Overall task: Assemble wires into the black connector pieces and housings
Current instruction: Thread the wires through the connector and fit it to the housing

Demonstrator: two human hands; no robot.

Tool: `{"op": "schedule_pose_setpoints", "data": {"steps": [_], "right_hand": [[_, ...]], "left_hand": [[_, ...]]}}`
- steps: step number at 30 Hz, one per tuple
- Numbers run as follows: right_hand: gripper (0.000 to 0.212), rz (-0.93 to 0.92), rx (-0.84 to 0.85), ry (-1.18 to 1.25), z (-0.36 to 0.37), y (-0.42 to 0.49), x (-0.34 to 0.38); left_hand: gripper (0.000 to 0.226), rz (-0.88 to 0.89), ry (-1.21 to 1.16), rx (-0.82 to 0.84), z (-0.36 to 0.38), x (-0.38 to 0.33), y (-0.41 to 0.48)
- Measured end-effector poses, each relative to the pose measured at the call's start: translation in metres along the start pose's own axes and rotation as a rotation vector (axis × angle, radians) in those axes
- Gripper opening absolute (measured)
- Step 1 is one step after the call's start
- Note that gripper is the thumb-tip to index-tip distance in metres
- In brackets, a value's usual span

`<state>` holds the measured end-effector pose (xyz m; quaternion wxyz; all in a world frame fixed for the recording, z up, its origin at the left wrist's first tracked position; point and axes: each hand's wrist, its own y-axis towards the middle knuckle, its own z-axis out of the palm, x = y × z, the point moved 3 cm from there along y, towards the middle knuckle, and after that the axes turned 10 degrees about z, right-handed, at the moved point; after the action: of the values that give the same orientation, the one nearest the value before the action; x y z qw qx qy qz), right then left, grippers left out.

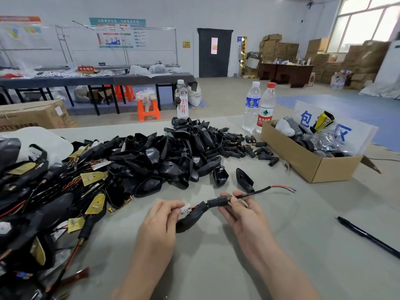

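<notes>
My left hand (163, 217) pinches a small white board (184, 212) at the open end of a black housing (192, 215). My right hand (240, 207) grips a black connector piece (218, 201) with a brass spring end, joined to that housing. A black cable (257, 192) runs out to the right past my right fingers and ends in bare red and blue wires (283, 187). Behind my hands lies a big pile of empty black housings (164, 152). Small black connector pieces (244, 146) are scattered at its right.
Finished wired units with gold boards (43, 191) crowd the left of the table. A cardboard box (311, 163) of parts stands at the right, three water bottles (252, 107) behind. A black pen (368, 236) lies near the right edge. Two loose housings (244, 179) sit just beyond my hands.
</notes>
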<state>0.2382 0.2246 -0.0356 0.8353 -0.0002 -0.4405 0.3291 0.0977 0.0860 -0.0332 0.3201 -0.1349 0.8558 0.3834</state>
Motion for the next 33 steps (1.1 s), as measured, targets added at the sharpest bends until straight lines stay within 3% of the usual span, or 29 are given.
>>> {"op": "schedule_pose_setpoints", "data": {"steps": [8,15,19,29,33], "right_hand": [[0.018,0.012,-0.025,0.002,-0.0033,-0.0025,0.003],[0.016,0.016,-0.029,0.007,-0.0026,-0.0026,0.0041],[0.014,0.014,-0.002,0.02,-0.0007,-0.0034,0.003],[0.012,0.021,0.105,0.044,0.0057,-0.0069,0.0027],[0.014,0.014,0.134,0.036,0.0057,-0.0076,0.0033]], "left_hand": [[0.043,0.024,-0.075,0.089,0.0012,0.0008,0.0012],[0.01,0.086,-0.041,0.229,0.0086,-0.0045,-0.0033],[0.022,0.107,-0.033,0.264,0.0098,-0.0003,-0.003],[0.02,0.2,-0.056,0.162,0.0068,-0.0051,-0.0025],[0.009,0.232,-0.065,0.132,0.005,-0.0082,-0.003]]}}
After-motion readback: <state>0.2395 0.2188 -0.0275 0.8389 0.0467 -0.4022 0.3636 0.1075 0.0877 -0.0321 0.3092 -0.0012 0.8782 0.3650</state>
